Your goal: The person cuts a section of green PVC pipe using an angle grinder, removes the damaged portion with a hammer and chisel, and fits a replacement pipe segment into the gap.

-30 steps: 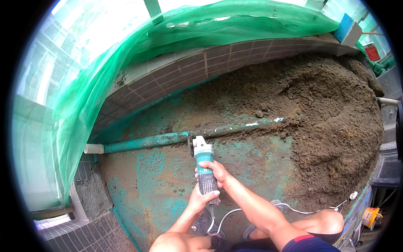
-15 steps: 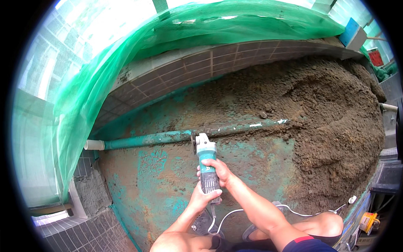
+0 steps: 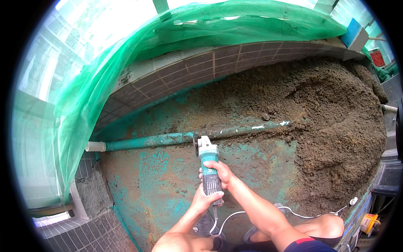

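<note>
My right hand (image 3: 220,173) wraps round the teal upper body of an angle grinder (image 3: 210,155), with the thumb across it. My left hand (image 3: 207,196) grips the dark rear part lower down. The grinder's disc (image 3: 196,145) stands upright at a long teal-painted pipe (image 3: 159,140), touching it or very close. The pipe lies across the dirty teal floor (image 3: 155,185), has a white end piece (image 3: 95,146) at the left, and runs into brown soil at the right. A white cord (image 3: 235,214) trails from the grinder's rear between my feet toward the right.
A large soil heap (image 3: 336,134) fills the right side. A tiled low wall (image 3: 184,71) curves behind the pipe, under green netting (image 3: 235,23). A blue-and-grey board (image 3: 354,35) stands at the back right. A yellow item (image 3: 369,223) sits outside the edge at lower right.
The whole scene has shifted slightly right in the picture, the grinder and both hands with it. My grip and the disc's place on the pipe look unchanged.
</note>
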`<state>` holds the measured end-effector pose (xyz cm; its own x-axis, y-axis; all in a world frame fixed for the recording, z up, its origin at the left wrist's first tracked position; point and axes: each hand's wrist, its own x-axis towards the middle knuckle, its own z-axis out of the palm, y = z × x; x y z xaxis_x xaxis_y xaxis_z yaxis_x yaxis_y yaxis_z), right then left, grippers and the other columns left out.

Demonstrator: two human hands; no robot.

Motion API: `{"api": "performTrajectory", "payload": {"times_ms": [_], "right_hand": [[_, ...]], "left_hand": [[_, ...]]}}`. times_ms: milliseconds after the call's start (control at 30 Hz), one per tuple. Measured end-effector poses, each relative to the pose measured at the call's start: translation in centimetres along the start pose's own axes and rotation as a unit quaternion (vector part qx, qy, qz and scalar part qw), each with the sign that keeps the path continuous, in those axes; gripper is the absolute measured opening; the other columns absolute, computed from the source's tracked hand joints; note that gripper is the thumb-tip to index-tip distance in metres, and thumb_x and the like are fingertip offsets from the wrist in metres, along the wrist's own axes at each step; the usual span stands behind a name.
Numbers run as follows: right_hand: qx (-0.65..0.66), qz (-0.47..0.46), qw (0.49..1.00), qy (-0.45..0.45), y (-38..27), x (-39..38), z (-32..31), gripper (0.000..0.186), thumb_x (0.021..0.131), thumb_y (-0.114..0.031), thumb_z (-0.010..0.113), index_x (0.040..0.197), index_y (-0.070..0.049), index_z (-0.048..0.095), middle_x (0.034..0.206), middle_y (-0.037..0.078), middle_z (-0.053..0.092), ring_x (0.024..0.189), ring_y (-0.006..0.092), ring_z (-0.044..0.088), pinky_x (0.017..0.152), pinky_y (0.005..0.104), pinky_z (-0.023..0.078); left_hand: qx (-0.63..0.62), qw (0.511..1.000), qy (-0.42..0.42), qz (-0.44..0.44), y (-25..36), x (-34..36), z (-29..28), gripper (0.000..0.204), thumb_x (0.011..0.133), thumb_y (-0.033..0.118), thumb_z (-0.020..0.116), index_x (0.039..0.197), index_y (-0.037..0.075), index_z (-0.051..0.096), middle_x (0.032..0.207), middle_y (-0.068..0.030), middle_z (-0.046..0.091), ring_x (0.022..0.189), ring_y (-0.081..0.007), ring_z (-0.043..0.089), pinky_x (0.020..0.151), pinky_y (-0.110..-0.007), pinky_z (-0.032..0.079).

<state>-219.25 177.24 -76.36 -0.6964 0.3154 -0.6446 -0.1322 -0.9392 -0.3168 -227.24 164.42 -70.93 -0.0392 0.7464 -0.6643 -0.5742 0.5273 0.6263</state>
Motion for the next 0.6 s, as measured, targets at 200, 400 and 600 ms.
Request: {"api": "performTrajectory", "payload": {"times_ms": [200, 400, 600], "right_hand": [[-0.002, -0.001, 1.000, 0.002, -0.2, 0.4, -0.1, 0.040, 0.087, -0.030, 0.072, 0.108, 0.001, 0.059, 0.092, 0.014, 0.068, 0.078, 0.0239, 0.071, 0.066, 0.0395, 0.062], [-0.007, 0.005, 1.000, 0.016, -0.6, 0.8, 0.2, 0.044, 0.087, -0.036, 0.072, 0.105, 0.002, 0.061, 0.087, 0.016, 0.069, 0.073, 0.0236, 0.071, 0.064, 0.0376, 0.061], [-0.001, 0.001, 0.999, 0.033, -0.7, 1.0, 1.0, 0.045, 0.087, -0.036, 0.073, 0.107, 0.002, 0.059, 0.089, 0.015, 0.069, 0.074, 0.0230, 0.071, 0.064, 0.0378, 0.062]], "left_hand": [[-0.008, 1.000, 0.003, 0.007, 0.1, 0.3, 0.1, 0.052, 0.081, 0.015, 0.078, 0.124, 0.003, 0.052, 0.101, -0.0071, 0.065, 0.070, -0.0202, 0.069, 0.059, -0.032, 0.060], [-0.008, 1.000, -0.010, -0.003, 1.3, 0.7, 0.0, 0.049, 0.082, 0.015, 0.078, 0.122, 0.003, 0.053, 0.100, -0.0073, 0.066, 0.070, -0.0207, 0.070, 0.058, -0.032, 0.060], [-0.003, 0.999, -0.020, -0.027, 2.5, 0.5, -0.3, 0.047, 0.083, 0.015, 0.076, 0.122, 0.002, 0.053, 0.097, -0.0069, 0.065, 0.069, -0.0207, 0.070, 0.057, -0.033, 0.061]]}}
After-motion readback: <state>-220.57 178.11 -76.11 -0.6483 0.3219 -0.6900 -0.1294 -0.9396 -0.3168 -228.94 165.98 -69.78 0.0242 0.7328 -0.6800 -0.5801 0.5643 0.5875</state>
